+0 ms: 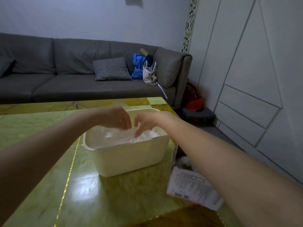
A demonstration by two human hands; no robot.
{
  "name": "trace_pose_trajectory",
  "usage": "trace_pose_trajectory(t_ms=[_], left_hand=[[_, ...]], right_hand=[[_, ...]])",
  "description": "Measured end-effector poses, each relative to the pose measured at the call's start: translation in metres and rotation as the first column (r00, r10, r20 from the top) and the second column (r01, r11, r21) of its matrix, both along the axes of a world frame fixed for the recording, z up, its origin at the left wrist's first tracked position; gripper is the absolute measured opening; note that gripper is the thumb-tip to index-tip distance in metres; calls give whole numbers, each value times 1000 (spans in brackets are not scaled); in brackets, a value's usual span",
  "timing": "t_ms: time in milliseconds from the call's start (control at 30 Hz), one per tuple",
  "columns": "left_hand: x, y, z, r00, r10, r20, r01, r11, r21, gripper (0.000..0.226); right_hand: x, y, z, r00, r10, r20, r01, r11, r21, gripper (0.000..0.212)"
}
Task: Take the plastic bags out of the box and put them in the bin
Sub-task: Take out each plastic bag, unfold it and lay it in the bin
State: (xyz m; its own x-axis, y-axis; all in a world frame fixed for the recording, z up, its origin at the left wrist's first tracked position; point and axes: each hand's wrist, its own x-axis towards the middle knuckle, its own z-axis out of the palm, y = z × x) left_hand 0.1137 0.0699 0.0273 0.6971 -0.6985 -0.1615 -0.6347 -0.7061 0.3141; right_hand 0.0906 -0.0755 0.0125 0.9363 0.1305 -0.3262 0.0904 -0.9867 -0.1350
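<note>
1. I had both hands over the cream box point(129, 154), which sat on the green table point(41, 161) near its right edge.
2. The plastic bags point(131, 136) lay crumpled inside the box, filling its right half; they looked clear and white, though the blur made it hard to count them.
3. My left hand point(114, 117) hung above the box with its fingers curled downward, the tips at or just above the top bag. The blur was too heavy for me to tell whether it pinched any plastic.
4. My right hand point(146, 122) reached in beside it, fingertips dipping down onto the bags. Here too I could not tell whether the fingers had closed on a bag or only touched it.
5. I judged this to be the picking-up step: hands at the bags, nothing lifted clear of the box yet.
6. The next move would call for a firm pinch on thin, slippery film, then a lift high enough to clear the rim without dragging the light box along.
7. A grey bin point(199, 114) with an orange liner stood on the floor beyond the table's far right corner, well apart from the box, so I would need to carry the bags over the edge.
8. A printed sheet point(193, 187) hung off the table's right side, near my right forearm.
</note>
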Motion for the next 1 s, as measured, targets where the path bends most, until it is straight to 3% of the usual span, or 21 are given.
trace_pose_trajectory(t_ms=[67, 100, 167, 200, 267, 433, 567, 700, 767, 867, 1000], left_hand=[[1, -3, 3, 978, -7, 209, 22, 998, -66, 38], [1, -6, -1, 971, -26, 239, 20, 999, 29, 58], [-1, -10, -13, 977, -40, 212, -45, 923, 382, 91], [-1, -11, -19, 977, -45, 207, -72, 849, 524, 96], [4, -13, -29, 975, -34, 220, -116, 768, 630, 93], [9, -19, -33, 982, -1, 191, -129, 734, 666, 88], [6, -18, -25, 979, -25, 204, -128, 702, 700, 92], [5, -14, -21, 979, -24, 203, -103, 803, 587, 89], [6, -18, -25, 985, -32, 167, -63, 847, 528, 94], [13, -19, -39, 996, 45, 73, -80, 798, 598, 99], [25, -8, -49, 967, 236, -99, -119, 757, 642, 74]], right_hand=[[0, 1, -3, 999, 34, -4, -34, 996, -80, 73], [-2, 2, -5, 998, 54, -44, -59, 989, -135, 76], [-4, 3, -7, 990, 51, -131, -78, 974, -211, 76], [-4, 2, -8, 987, 37, -159, -73, 972, -222, 74], [-1, -1, -8, 984, 20, -177, -62, 971, -233, 70], [9, -2, -10, 977, 27, -213, -111, 913, -392, 60], [9, -1, -12, 964, 32, -264, -146, 892, -427, 59], [17, 4, -17, 929, 1, -370, -168, 892, -420, 58], [20, 6, -18, 926, -17, -376, -146, 905, -400, 57], [20, 7, -16, 938, -43, -344, -102, 914, -393, 55], [18, 3, -14, 947, -72, -313, -54, 925, -377, 51]])
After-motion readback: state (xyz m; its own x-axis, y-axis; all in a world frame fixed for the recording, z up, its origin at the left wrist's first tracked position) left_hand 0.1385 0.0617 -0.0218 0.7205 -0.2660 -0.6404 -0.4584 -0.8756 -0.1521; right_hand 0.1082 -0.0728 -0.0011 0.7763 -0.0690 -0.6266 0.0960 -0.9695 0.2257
